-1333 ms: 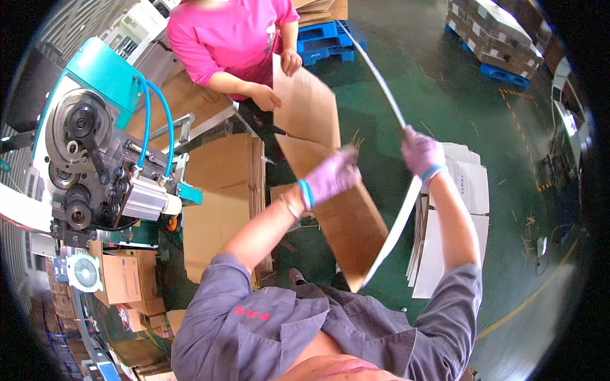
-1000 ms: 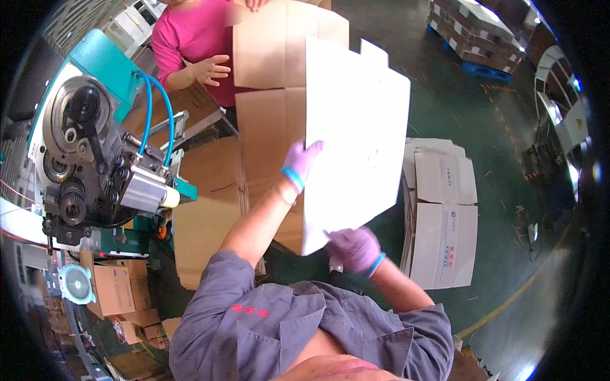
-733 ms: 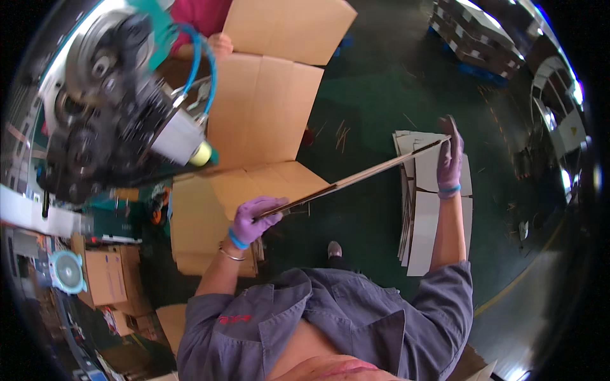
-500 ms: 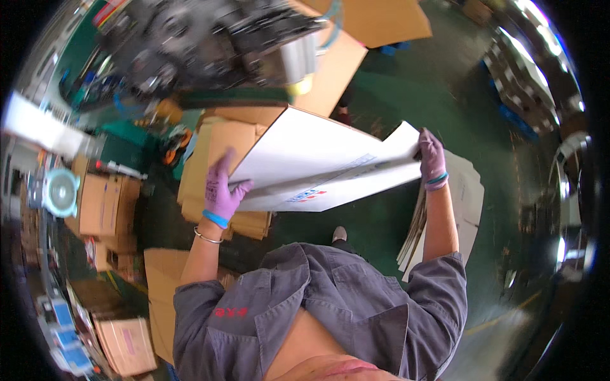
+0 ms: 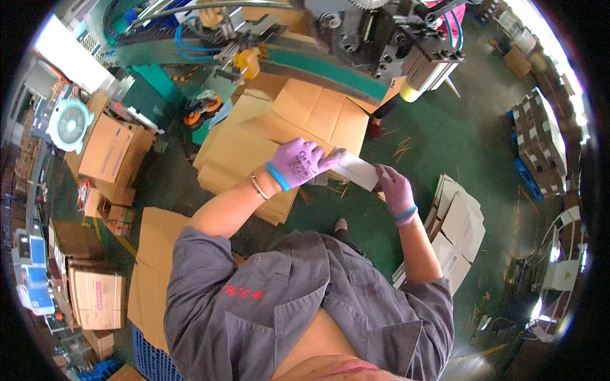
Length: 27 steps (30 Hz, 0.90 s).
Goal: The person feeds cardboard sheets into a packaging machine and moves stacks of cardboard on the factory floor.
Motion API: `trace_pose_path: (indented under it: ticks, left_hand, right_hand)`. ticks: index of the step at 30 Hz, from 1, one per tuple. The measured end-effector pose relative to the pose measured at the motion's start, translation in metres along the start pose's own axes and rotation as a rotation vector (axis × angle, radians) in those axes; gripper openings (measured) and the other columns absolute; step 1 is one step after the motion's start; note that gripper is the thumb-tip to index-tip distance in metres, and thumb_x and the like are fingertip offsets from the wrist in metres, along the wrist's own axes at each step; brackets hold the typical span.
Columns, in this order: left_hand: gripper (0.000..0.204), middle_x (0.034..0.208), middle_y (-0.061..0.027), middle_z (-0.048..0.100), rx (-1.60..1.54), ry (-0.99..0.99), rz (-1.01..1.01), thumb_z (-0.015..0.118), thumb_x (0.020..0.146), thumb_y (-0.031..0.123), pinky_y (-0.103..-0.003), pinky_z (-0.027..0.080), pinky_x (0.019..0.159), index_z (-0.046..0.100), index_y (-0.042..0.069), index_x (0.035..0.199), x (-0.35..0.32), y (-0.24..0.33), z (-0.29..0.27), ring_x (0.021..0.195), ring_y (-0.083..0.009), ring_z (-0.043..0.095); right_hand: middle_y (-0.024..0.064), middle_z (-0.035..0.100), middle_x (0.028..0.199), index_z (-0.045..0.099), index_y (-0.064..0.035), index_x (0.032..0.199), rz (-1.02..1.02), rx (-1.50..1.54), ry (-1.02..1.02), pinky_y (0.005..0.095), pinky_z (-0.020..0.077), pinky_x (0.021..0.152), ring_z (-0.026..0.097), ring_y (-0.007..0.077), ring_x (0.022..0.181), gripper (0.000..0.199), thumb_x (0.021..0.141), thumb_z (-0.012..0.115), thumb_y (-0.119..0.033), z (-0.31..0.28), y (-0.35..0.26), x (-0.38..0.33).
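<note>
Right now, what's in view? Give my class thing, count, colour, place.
white board: one, white, centre
cardboard stack: one, brown, left of centre
carton sheets: one stack, white, right
machine: one, teal and black, top
fan: one, pale teal, left
boxes: several, brown, left
crate: one, blue, lower left
pallet load: one, brown, right
another person's shoe: one, red, upper centre
shirt: one, grey, bottom
left grip: one, purple, white board's left end
right grip: one, purple, white board's right end

cardboard [image 5: 357, 171] between left hand [image 5: 298, 164], right hand [image 5: 396, 192]
</note>
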<state>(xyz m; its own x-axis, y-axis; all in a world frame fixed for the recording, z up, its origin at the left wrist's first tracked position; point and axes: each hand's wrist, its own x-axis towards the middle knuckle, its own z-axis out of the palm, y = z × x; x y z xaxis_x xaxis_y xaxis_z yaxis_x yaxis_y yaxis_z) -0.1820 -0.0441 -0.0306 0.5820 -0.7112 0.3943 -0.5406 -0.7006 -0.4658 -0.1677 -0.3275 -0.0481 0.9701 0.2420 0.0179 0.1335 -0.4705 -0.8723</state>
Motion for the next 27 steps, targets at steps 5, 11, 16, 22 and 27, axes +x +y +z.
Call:
trace_pose_path:
  ticks: [5,11,16,22,27]
  left_hand:
    - [0.068,0.072,0.0008,0.054,-0.218,0.065,-0.167,0.064,0.076,0.040,-0.033,0.042,0.057,0.041,0.019,0.136,0.047,-0.029,0.016,0.066,-0.0168,0.054]
    - [0.066,0.089,-0.0021,0.059,-0.273,0.021,-0.380,0.068,0.071,0.040,-0.036,0.045,0.066,0.049,0.022,0.131,0.091,-0.065,-0.012,0.073,-0.0219,0.055]
    - [0.060,0.108,-0.0073,0.060,-0.233,0.089,-0.374,0.071,0.068,0.040,-0.043,0.046,0.081,0.055,0.023,0.122,0.112,-0.082,-0.003,0.098,-0.0285,0.057]
    - [0.044,0.117,-0.0131,0.059,-0.314,-0.060,-0.586,0.070,0.074,0.028,-0.045,0.040,0.096,0.062,0.014,0.115,0.086,-0.083,0.000,0.110,-0.0335,0.054]
    - [0.041,0.124,-0.0146,0.056,-0.495,0.047,-0.747,0.060,0.084,0.025,-0.046,0.038,0.099,0.057,0.006,0.120,0.089,-0.091,0.012,0.112,-0.0327,0.052]
  right_hand:
    - [0.0130,0.055,0.125,0.037,-0.0041,0.137,-0.510,-0.677,0.048,0.0458,0.0314,0.105,0.039,0.0368,0.127,0.078,0.072,0.073,-0.025,-0.059,-0.048,-0.005]
    - [0.0177,0.049,0.130,0.046,-0.0052,0.130,-0.525,-0.429,0.744,0.0442,0.0345,0.104,0.042,0.0363,0.123,0.070,0.069,0.075,-0.023,-0.140,-0.037,0.031]
    - [0.0086,0.064,0.083,0.066,-0.0084,0.099,-0.410,-0.702,0.118,0.0393,0.0489,0.069,0.060,0.0283,0.079,0.041,0.066,0.076,-0.031,-0.170,-0.008,0.051]
    - [0.0053,0.066,0.069,0.068,-0.0082,0.080,-0.765,-0.345,0.030,0.0347,0.0507,0.057,0.063,0.0230,0.062,0.030,0.061,0.079,-0.029,-0.197,-0.030,0.080]
    - [0.0098,0.063,0.062,0.061,-0.0067,0.070,-0.624,0.547,0.030,0.0322,0.0467,0.052,0.059,0.0208,0.056,0.049,0.097,0.038,-0.041,-0.199,0.007,0.122]
